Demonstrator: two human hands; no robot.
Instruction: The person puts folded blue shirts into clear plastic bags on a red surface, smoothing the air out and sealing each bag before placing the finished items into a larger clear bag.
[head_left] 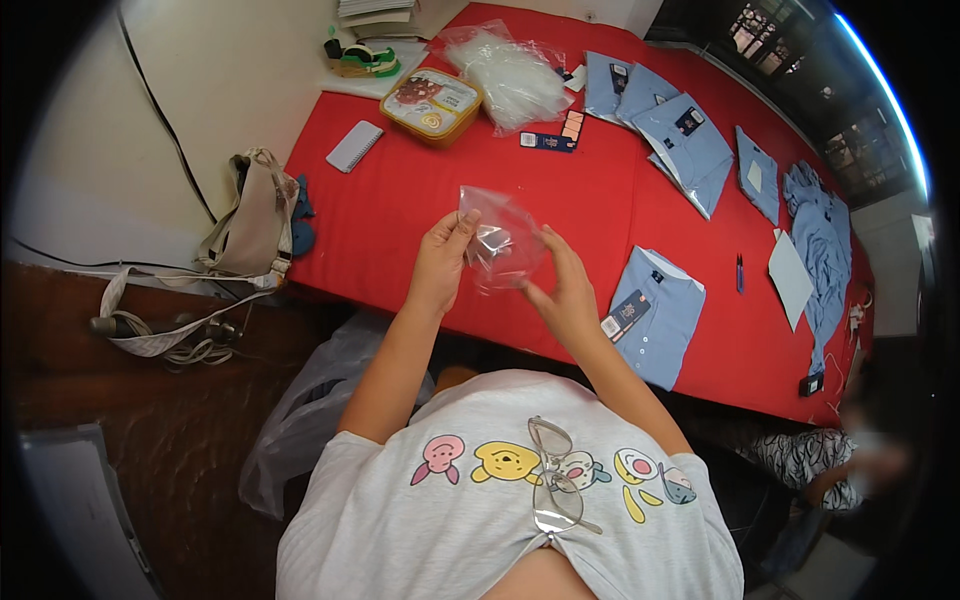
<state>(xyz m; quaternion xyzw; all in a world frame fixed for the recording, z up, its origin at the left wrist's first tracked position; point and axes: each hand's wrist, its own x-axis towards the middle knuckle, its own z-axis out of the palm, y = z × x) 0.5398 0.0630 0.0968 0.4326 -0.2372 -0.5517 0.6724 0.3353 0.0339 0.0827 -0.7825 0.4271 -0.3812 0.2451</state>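
Note:
Above the near part of the red-covered table, a clear plastic bag (pixel 503 240) is between my hands. My left hand (pixel 446 250) pinches its left edge, thumb on top. At the bag's right side my right hand (pixel 566 285) has thumb and forefinger apart, and the film lies between or against them. A folded light-blue shirt (pixel 665 315) with white buttons lies just right of my right hand. On that shirt's left edge rests a dark hang tag (pixel 626 314).
Farther back are a yellow-rimmed box (pixel 432 104), a stack of clear bags (pixel 508 78) and a notepad (pixel 354 146). Bagged blue shirts (pixel 684 145) lie back right, near a pen (pixel 740 273), white card (pixel 790 280) and loose shirt (pixel 822 250). Another person (pixel 830 470) is at the lower right.

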